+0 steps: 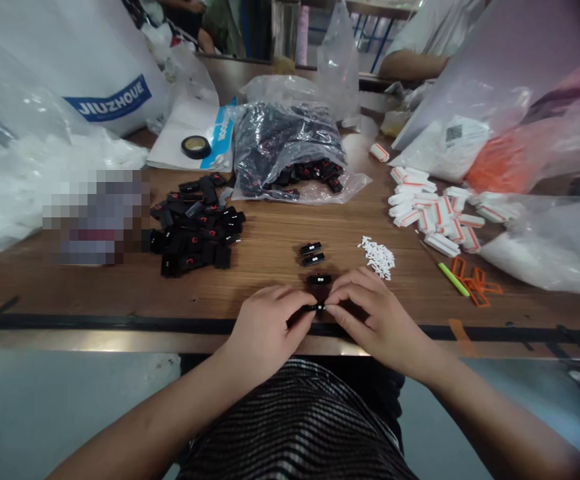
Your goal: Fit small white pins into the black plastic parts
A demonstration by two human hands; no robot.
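Bags (287, 133) crowd the wood-grain tabletop (270, 233); the left hand (267, 323) and right hand (370, 313) pinch a black part (320, 307), its long axis running left-to-right.

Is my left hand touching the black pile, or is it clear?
Apart. The head view shows a strip of brown tabletop between the left hand and the black pile.

Brown wooden table (270, 253), grey floor (70, 407), blue bars (381, 53) beyond
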